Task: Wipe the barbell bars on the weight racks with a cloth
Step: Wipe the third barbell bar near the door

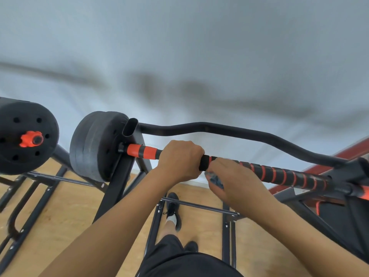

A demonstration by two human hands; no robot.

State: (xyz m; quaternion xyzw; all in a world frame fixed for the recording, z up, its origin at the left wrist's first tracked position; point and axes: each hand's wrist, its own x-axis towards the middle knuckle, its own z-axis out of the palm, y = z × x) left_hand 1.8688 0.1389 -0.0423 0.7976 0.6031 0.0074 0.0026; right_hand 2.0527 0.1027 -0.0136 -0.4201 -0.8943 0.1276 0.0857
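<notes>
Black lace-up sneaker (173,204) with a white sock stands on the light tan wood-plank floor (65,212). A second dark shoe (191,245) is just below-right of the sneaker, with black fabric shorts (179,260) below it at the frame bottom. Pale grey-white wall (199,47) fills everything above the sneaker, with blurred dark smudges (151,86) across it; a slanted red strip (359,145) sits far right of the sneaker, detail unclear.

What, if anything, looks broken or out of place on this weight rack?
Nothing stands out. The barbell bar sits in its rack; the left hand grips it, and the right hand holds the cloth just under it. The curved black bar behind bends evenly, which looks like its shape, not damage.
</notes>
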